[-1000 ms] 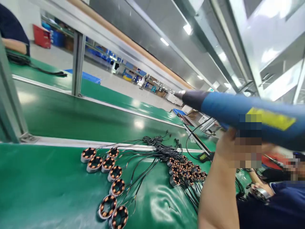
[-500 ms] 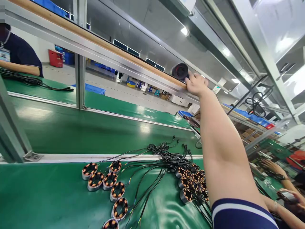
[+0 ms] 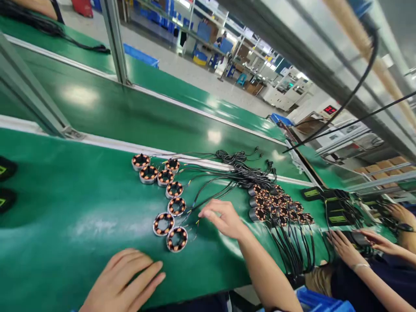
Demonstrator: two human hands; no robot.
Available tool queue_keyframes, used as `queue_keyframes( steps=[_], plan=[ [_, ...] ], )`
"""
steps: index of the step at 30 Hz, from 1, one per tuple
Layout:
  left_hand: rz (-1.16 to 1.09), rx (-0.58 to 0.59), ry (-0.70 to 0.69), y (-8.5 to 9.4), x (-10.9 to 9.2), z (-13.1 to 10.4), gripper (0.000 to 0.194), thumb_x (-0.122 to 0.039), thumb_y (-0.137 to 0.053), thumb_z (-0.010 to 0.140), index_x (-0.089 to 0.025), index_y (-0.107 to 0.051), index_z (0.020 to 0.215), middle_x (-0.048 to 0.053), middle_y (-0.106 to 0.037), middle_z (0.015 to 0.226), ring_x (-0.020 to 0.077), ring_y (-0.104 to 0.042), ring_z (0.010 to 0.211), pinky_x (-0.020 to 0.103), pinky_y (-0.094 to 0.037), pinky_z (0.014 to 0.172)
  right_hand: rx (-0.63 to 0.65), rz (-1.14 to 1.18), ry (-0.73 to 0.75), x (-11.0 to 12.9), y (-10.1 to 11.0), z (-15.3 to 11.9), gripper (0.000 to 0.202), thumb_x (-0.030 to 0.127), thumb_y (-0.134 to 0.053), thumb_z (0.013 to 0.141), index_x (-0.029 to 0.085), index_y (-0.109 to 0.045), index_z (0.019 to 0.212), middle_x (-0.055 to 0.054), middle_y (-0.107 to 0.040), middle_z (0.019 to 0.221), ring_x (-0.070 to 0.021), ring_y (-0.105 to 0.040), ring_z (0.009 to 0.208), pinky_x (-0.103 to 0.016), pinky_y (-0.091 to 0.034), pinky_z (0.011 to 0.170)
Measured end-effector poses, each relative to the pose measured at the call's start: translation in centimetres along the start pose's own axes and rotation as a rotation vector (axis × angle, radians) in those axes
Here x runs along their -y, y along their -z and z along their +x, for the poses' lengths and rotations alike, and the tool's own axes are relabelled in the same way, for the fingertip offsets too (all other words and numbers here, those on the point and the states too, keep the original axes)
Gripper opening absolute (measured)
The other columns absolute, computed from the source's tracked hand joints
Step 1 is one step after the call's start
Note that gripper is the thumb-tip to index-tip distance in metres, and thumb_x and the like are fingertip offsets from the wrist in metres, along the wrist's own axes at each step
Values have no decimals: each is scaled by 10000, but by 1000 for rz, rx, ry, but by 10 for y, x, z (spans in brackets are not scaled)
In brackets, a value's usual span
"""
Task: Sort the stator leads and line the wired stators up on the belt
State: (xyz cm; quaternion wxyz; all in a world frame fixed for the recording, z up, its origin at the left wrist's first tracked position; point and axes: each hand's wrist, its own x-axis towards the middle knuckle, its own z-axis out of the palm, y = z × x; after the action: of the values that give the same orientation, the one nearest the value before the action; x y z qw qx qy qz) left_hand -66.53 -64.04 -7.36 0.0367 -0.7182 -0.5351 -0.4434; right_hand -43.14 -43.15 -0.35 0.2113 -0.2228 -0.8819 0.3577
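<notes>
Several copper-wound rings (image 3: 177,206) lie in a loose column on the green table, their thin wires trailing right. My right hand (image 3: 224,219) is just right of them, thumb and fingertips pressed together around the coloured wire ends (image 3: 197,222) of a black cable. On the lower left, my left hand (image 3: 125,279) rests over the table with fingers spread and nothing in it, below the nearest rings. A tangle of black cables (image 3: 245,173) lies beyond my right hand, and a second cluster of wound rings (image 3: 276,203) sits to its right.
A metal post (image 3: 115,41) and a slanted frame leg (image 3: 39,91) rise at the left. Dark pads with green marks (image 3: 338,208) lie at the right, near other people's hands (image 3: 347,249). A blue bin (image 3: 321,301) stands below the table edge.
My right hand has come down from the overhead shelf, away from the dark round object there, to the wires. My left hand has come into view. The view has tilted down.
</notes>
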Motion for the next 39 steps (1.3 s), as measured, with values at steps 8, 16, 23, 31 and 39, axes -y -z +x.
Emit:
queue_keyframes(
  steps=[8,16,23,31,39],
  plan=[
    [266,138,-98,-56,-31,53,236,-167,-438,1083,-145,-674,1079,59,-734,1007,218,-688,902,412,-472,869,258,145,-190,-17,-19,-6,486,501,-389,1122,181,-722,969,-59,-741,879,-166,-672,776,-290,-523,769],
    [-29,413,-87,-28,-37,36,286,-207,-402,1112,-238,-686,1137,9,-716,1109,141,-661,936,299,-483,834,475,468,-346,-10,-8,-33,227,395,-617,1015,180,-690,1021,-16,-730,827,-146,-651,707,-255,-515,661],
    [293,247,59,-23,-5,52,215,-282,-611,1046,-182,-677,1224,77,-741,1143,226,-677,1009,387,-487,927,59,-51,27,-37,-10,-6,290,324,-497,1105,167,-693,1248,-134,-716,1264,-253,-624,1227,-427,-450,1127],
    [2,451,-25,-8,-6,61,248,-237,-482,1097,-255,-722,1155,-5,-743,1056,122,-667,931,242,-501,849,333,150,58,-31,-5,2,304,309,-534,1101,189,-758,933,-23,-700,829,-156,-638,792,-277,-479,776],
    [174,351,-44,-26,30,95,230,-351,-570,1069,-190,-689,1182,48,-759,1153,199,-693,1069,356,-510,1006,79,74,123,-32,6,35,209,322,-550,1089,192,-706,1039,-60,-739,1071,-193,-662,1023,-308,-469,962]
  ],
)
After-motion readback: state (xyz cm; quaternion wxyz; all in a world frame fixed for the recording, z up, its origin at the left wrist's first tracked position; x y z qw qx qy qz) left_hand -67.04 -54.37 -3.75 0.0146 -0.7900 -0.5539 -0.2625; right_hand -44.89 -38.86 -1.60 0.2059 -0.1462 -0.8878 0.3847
